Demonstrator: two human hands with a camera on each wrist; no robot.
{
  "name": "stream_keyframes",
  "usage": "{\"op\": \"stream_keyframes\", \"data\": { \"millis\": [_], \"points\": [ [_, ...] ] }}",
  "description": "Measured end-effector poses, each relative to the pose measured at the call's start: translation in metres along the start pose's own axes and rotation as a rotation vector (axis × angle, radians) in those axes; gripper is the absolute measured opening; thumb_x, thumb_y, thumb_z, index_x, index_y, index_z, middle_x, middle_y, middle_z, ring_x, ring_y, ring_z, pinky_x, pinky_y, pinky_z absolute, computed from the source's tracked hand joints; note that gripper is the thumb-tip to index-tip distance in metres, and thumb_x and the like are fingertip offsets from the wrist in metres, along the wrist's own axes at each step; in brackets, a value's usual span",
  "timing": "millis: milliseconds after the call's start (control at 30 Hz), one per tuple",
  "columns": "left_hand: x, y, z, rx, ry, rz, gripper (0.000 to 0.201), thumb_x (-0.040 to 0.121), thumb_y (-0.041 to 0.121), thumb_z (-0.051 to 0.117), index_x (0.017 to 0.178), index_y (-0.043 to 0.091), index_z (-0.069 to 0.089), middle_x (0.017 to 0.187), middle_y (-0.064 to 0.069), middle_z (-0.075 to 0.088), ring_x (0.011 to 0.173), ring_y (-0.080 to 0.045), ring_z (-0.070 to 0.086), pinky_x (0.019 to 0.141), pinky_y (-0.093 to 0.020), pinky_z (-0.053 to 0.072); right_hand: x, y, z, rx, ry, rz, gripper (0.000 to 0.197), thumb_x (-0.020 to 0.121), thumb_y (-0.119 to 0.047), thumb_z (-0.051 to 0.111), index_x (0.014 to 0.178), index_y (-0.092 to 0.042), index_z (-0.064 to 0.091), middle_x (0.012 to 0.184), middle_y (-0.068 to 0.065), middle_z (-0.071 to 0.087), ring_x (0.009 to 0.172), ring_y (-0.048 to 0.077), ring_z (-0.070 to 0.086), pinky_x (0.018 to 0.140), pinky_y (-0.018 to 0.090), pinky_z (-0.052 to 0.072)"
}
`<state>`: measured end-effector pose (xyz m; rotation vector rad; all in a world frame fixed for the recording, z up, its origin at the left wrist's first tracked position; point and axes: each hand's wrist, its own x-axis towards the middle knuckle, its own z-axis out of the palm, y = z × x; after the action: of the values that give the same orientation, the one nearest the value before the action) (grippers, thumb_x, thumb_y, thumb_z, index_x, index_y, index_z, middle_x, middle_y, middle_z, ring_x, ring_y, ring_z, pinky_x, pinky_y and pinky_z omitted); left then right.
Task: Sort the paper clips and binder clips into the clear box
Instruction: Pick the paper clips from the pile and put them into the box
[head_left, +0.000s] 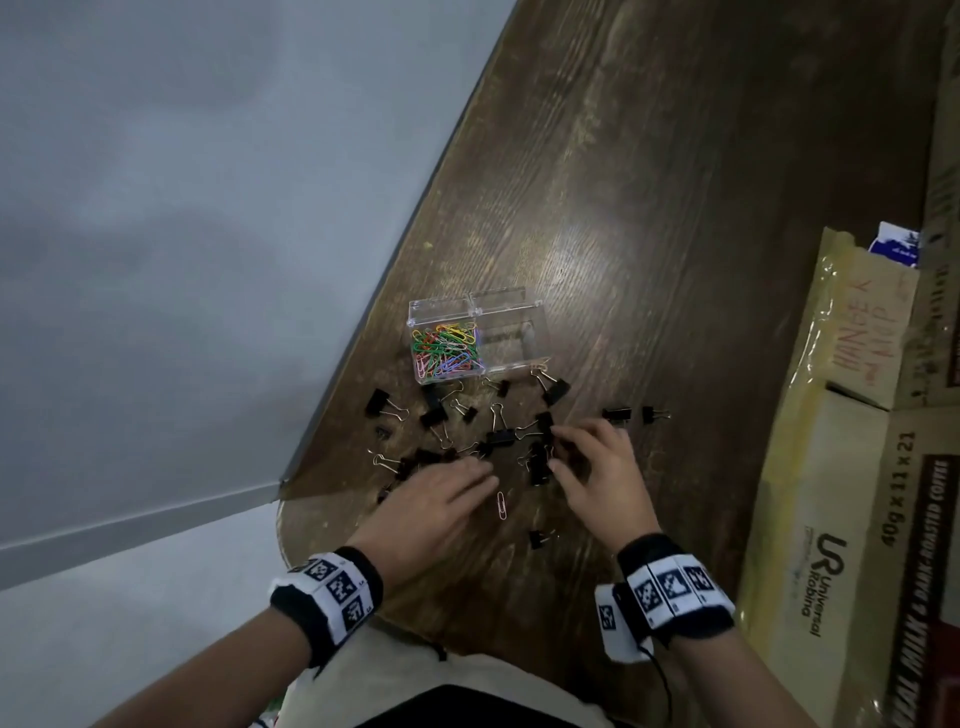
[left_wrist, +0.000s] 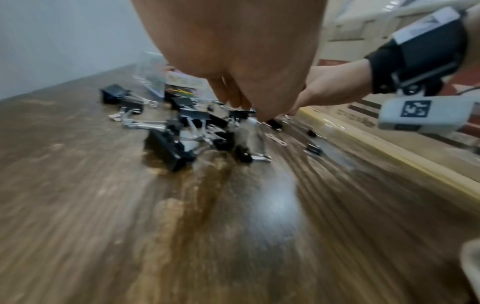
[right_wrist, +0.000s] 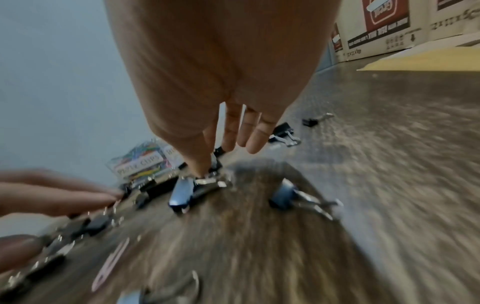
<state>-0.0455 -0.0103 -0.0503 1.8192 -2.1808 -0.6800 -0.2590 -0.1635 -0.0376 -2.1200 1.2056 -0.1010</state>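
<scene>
My left hand (head_left: 441, 499) lies flat, fingers spread over binder clips (head_left: 498, 437); right hand (head_left: 597, 467) pinches one. I'd drop it into the clear box's (head_left: 511, 335) empty right half.

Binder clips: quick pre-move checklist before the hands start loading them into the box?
1. Clear box lid open: ok.
2. Right compartment free for the binder clips: ok, it looks empty.
3. Coloured paper clips in the left compartment: ok.
4. All paper clips sorted: not ok, one pale paper clip lies on the table between the hands.
5. Left hand free: ok, fingers flat over the pile.
6. Right hand has a clip: cannot tell, fingertips are at the clips but blurred.
</scene>
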Motion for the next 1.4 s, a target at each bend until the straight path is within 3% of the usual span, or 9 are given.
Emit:
{"op": "stream_keyframes", "data": {
  "millis": [100, 167, 367, 467, 600, 833, 1033, 1267, 1400],
  "points": [
    [0.005, 0.017, 0.015, 0.076, -0.209, 0.087, 0.062, 0.101, 0.023, 0.040, 0.157, 0.020, 0.013, 0.164, 0.003, 0.007, 0.150, -0.013, 0.005, 0.121, -0.035, 0.010, -0.015, 0.006, 0.008, -0.095, -0.068, -0.028, 0.048, 0.089, -0.035, 0.070, 0.135, -0.031, 0.057, 0.130, -0.008, 0.049, 0.120, 0.010, 0.040, 0.101, 0.027, 0.040],
    [0.007, 0.023, 0.022, 0.138, -0.267, 0.091, 0.062, 0.103, 0.027, 0.032, 0.157, 0.018, 0.002, 0.164, 0.002, -0.006, 0.150, -0.014, -0.007, 0.122, -0.036, 0.005, -0.021, 0.007, 0.013, -0.124, -0.067, -0.047, 0.047, 0.088, -0.030, 0.072, 0.134, -0.030, 0.059, 0.130, -0.007, 0.050, 0.118, 0.011, 0.042, 0.101, 0.028, 0.043],
    [0.014, 0.030, 0.018, 0.146, -0.075, 0.053, 0.043, 0.097, 0.024, 0.055, 0.138, 0.013, 0.052, 0.139, -0.005, 0.055, 0.128, -0.022, 0.051, 0.109, -0.036, 0.040, -0.028, 0.012, 0.020, -0.074, 0.014, -0.055, 0.034, 0.087, -0.015, 0.074, 0.119, -0.022, 0.069, 0.115, -0.007, 0.056, 0.105, 0.011, 0.047, 0.093, 0.028, 0.047],
    [0.030, 0.028, 0.020, 0.121, -0.055, 0.035, 0.056, 0.092, 0.018, 0.061, 0.144, 0.013, 0.044, 0.148, -0.006, 0.046, 0.136, -0.023, 0.045, 0.110, -0.037, 0.040, -0.033, 0.014, 0.019, -0.074, 0.016, -0.055, 0.029, 0.087, -0.014, 0.073, 0.115, -0.023, 0.070, 0.108, -0.008, 0.059, 0.099, 0.009, 0.049, 0.088, 0.028, 0.050],
    [0.044, 0.028, 0.022, 0.169, -0.139, 0.006, 0.064, 0.094, 0.022, 0.052, 0.153, 0.013, 0.028, 0.161, -0.004, 0.024, 0.147, -0.019, 0.027, 0.116, -0.034, 0.021, -0.040, 0.019, 0.015, -0.071, 0.022, -0.032, 0.024, 0.090, -0.018, 0.070, 0.114, -0.022, 0.071, 0.106, -0.009, 0.061, 0.098, 0.007, 0.049, 0.088, 0.025, 0.049],
    [0.036, 0.026, 0.018, 0.125, -0.090, -0.100, 0.048, 0.099, 0.024, 0.051, 0.145, 0.012, 0.045, 0.157, -0.005, 0.034, 0.144, -0.019, 0.034, 0.114, -0.040, 0.036, -0.053, 0.029, -0.002, 0.068, 0.148, 0.083, 0.018, 0.095, -0.019, 0.064, 0.111, -0.022, 0.071, 0.101, -0.012, 0.066, 0.098, 0.004, 0.056, 0.091, 0.023, 0.048],
    [0.040, 0.036, 0.015, 0.178, -0.076, -0.059, 0.063, 0.078, 0.013, 0.073, 0.138, 0.014, 0.052, 0.141, -0.010, 0.049, 0.128, -0.028, 0.048, 0.102, -0.040, 0.046, -0.051, 0.034, -0.002, 0.149, 0.243, 0.251, 0.019, 0.094, -0.021, 0.064, 0.112, -0.022, 0.069, 0.106, -0.010, 0.068, 0.104, 0.006, 0.060, 0.096, 0.035, 0.053],
    [0.070, 0.040, 0.006, 0.241, -0.033, -0.066, 0.031, 0.084, 0.014, 0.060, 0.115, 0.016, 0.062, 0.128, -0.006, 0.052, 0.117, -0.025, 0.045, 0.089, -0.035, 0.044, -0.051, 0.028, 0.002, 0.105, 0.244, 0.280, 0.018, 0.093, -0.023, 0.066, 0.110, -0.024, 0.069, 0.112, -0.013, 0.051, 0.107, 0.008, 0.053, 0.093, 0.033, 0.053],
    [0.056, 0.030, 0.006, 0.301, -0.042, 0.021, 0.043, 0.078, 0.013, 0.072, 0.120, 0.014, 0.064, 0.130, -0.008, 0.054, 0.119, -0.026, 0.044, 0.092, -0.037, 0.046, -0.053, 0.030, 0.000, 0.098, 0.284, 0.311, 0.018, 0.092, -0.020, 0.067, 0.110, -0.023, 0.069, 0.111, -0.010, 0.052, 0.107, 0.011, 0.052, 0.091, 0.036, 0.054]
  ]
}}
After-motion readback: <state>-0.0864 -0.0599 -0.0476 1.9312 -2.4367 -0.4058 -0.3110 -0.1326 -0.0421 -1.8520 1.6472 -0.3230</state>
